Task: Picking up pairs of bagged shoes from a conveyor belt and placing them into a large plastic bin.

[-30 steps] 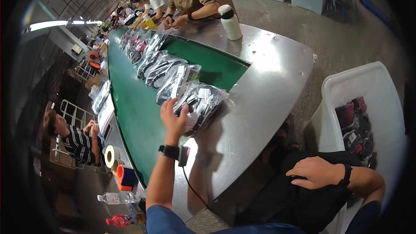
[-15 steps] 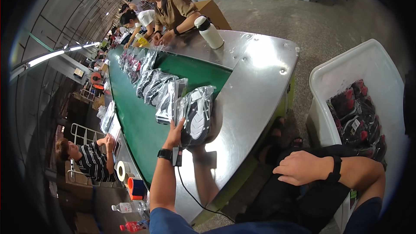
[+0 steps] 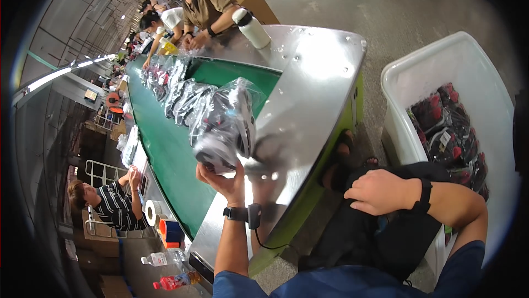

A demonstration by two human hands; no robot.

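The bundle of footwear (image 3: 226, 124) is sealed off in loose, clear, crinkled plastic that throws bright glints and flares into a thin, see-through fold at its upper right. Through the film, dark and pale grey-white parts show; a dark, curved side with a whitish edge runs along the right, and a rounded, paler end faces down. Motion blur hides finer detail. It stands tilted, its lower end against the fingers of the person's left hand (image 3: 223, 183), over the border between the green belt (image 3: 160, 149) and the bare metal tabletop (image 3: 311, 86).
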